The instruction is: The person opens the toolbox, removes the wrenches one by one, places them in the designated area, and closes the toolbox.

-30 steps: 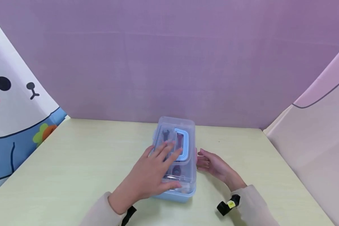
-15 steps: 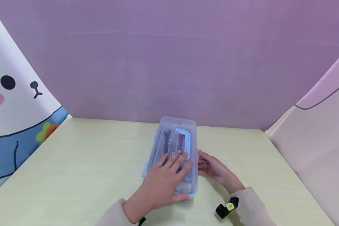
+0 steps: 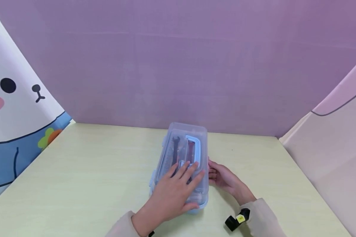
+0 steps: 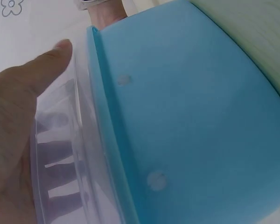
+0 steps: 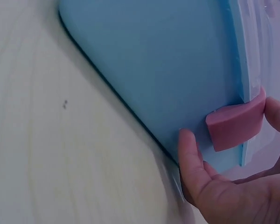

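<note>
Though lidded, box [image 3: 182, 164] under left hand [image 3: 173, 194].

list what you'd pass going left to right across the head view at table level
cartoon animal curtain → bare table → left hand flat on the clear-lidded blue box → right hand at the box's side → pale pink panel

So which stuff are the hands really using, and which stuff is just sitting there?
Being used:
- clear lid, pressed flat by the left hand
- blue box under the lid
- pink latch, touched by the right hand
- tools inside the box

Just there:
- table
- purple wall
- cartoon curtain
</note>
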Demonstrator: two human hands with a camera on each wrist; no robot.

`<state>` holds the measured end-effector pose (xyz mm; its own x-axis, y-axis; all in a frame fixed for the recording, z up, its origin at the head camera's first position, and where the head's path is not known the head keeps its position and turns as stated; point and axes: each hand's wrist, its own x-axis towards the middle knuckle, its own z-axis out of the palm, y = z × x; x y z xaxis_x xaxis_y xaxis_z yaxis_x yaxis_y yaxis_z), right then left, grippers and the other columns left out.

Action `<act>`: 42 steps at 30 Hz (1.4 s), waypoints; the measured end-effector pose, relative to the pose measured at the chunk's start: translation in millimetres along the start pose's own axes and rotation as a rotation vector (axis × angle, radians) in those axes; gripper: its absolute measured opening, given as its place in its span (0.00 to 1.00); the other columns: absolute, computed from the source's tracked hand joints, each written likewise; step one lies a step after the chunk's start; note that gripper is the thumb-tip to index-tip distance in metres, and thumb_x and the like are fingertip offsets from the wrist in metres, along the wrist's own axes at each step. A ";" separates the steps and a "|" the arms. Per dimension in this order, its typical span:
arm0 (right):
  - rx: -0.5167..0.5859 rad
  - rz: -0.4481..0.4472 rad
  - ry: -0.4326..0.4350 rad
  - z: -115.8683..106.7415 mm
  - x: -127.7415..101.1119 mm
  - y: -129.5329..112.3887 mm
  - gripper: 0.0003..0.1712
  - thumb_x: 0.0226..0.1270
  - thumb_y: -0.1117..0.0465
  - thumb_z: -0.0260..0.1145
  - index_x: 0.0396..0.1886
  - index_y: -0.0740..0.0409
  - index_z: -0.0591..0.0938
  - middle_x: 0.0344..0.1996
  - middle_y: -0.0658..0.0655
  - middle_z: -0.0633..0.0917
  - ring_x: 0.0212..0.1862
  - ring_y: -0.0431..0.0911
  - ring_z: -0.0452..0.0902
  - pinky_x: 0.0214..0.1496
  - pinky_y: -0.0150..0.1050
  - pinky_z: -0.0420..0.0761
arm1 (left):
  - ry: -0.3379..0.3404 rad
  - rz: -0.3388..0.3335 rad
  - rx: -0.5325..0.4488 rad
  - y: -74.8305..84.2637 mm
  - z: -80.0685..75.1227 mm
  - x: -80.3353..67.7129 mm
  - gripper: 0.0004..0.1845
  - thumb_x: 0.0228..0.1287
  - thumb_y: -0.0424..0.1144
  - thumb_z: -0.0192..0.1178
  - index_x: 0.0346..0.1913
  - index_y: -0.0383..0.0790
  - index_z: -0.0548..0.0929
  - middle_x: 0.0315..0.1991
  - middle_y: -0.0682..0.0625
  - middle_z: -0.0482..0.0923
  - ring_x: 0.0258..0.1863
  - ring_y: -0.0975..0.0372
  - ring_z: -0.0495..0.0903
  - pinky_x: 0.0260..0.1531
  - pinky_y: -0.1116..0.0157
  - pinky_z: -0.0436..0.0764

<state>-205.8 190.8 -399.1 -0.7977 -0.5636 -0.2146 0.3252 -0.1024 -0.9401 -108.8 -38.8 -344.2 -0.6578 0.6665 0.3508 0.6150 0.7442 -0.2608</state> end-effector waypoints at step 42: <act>-0.053 -0.009 0.005 -0.7 4.5 10.6 0.15 0.74 0.54 0.50 0.38 0.50 0.83 0.33 0.47 0.88 0.39 0.38 0.83 0.47 0.33 0.85 | 0.171 -0.004 -0.009 1.8 17.4 -5.6 0.40 0.55 0.69 0.56 0.67 0.50 0.69 0.65 0.48 0.71 0.61 0.53 0.74 0.58 0.52 0.77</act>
<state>-206.3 187.7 -410.2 -0.8030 -0.5587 -0.2075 0.2910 -0.0636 -0.9546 -111.6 -40.4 -362.2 -0.5767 0.6460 0.5001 0.6170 0.7457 -0.2517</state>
